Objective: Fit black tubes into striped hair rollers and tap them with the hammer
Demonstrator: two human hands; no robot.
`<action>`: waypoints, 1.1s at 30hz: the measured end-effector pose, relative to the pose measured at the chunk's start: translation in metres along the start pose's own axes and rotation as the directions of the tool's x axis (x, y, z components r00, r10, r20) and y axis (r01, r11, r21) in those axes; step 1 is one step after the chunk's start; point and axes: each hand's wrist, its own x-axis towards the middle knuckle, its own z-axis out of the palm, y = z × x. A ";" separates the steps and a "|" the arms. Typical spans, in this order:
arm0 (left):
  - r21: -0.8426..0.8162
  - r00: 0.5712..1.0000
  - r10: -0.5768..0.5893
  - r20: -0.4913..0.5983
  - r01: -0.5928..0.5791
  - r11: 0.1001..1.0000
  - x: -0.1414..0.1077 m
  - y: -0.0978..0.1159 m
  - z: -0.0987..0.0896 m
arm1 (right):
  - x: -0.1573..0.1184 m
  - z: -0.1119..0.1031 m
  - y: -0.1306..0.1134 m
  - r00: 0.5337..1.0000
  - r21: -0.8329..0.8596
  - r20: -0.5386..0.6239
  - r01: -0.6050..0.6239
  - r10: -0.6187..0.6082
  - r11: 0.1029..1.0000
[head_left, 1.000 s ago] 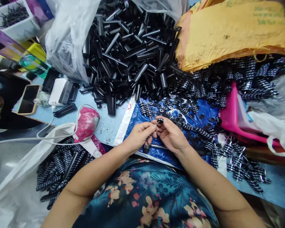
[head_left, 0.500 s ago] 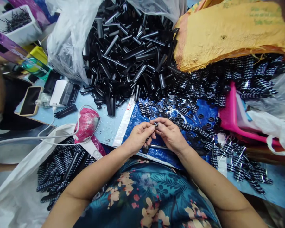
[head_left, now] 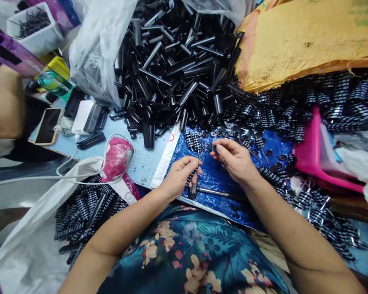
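My left hand point(head_left: 178, 174) is closed around a small black roller with a white check pattern point(head_left: 191, 176); a thin metal pin sticks up past the fingertips. Up and to the right, my right hand point(head_left: 235, 161) pinches a small black disc point(head_left: 215, 148), partly hidden by the fingers. Below both hands lies a hammer point(head_left: 216, 192) with a dark head, across a blue plastic sheet point(head_left: 208, 171). Two checked rollers with pins point(head_left: 192, 141) lie just above my left hand. Loose black washers point(head_left: 222, 133) are scattered beyond my right hand.
A heap of black tubes point(head_left: 184, 69) fills the back. Checked rollers point(head_left: 325, 98) spill from a yellow sack point(head_left: 294, 45); a pink basket point(head_left: 313, 151) stands right. At left are a phone point(head_left: 48, 126), a cable point(head_left: 27, 179) and a white sack point(head_left: 27, 241) with more rollers. Another person's arm point(head_left: 6, 102) shows.
My hands were together at the roller; my right hand has moved apart, up and to the right, with a black disc in its fingers. The whole view has shifted slightly.
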 end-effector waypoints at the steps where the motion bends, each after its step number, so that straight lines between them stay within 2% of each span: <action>1: 0.030 1.000 0.007 0.023 -0.008 1.000 -0.001 -0.001 0.001 | -0.007 0.005 -0.004 0.990 0.229 0.005 -0.141 0.143 0.963; 2: 0.063 0.998 0.008 0.055 -0.011 0.998 -0.002 -0.002 0.002 | -0.015 0.010 -0.009 0.960 0.425 0.045 -0.268 0.275 0.865; 4: 0.130 0.993 -0.004 0.114 -0.011 0.991 -0.002 -0.004 0.006 | -0.027 0.020 -0.018 0.888 0.656 0.138 -0.414 0.439 0.631; 5: 0.156 0.991 -0.010 0.133 -0.011 0.988 -0.003 -0.005 0.007 | -0.031 0.024 -0.022 0.867 0.707 0.166 -0.437 0.471 0.555; 7: 0.183 0.989 -0.015 0.144 -0.012 0.983 -0.003 -0.005 0.010 | -0.038 0.027 -0.027 0.856 0.755 0.177 -0.435 0.485 0.491; 12: 0.184 0.992 -0.007 0.124 -0.016 0.983 -0.006 -0.006 0.013 | -0.043 0.023 -0.031 0.870 0.776 0.186 -0.415 0.456 0.475; 18: 0.167 0.992 -0.001 0.128 -0.020 0.986 -0.010 -0.008 0.012 | -0.047 0.020 -0.028 0.913 0.733 0.181 -0.373 0.365 0.568; 24: 0.164 0.989 -0.004 0.151 -0.021 0.986 -0.009 -0.009 0.011 | -0.051 0.018 -0.026 0.915 0.729 0.191 -0.374 0.354 0.573; 30: 0.187 0.991 -0.022 0.135 -0.003 0.982 -0.008 -0.009 0.009 | -0.049 0.021 -0.024 0.902 0.754 0.203 -0.393 0.382 0.526; 33: 0.161 0.991 -0.013 0.136 -0.010 0.987 -0.008 -0.011 0.007 | -0.049 0.025 -0.023 0.899 0.744 0.205 -0.400 0.387 0.535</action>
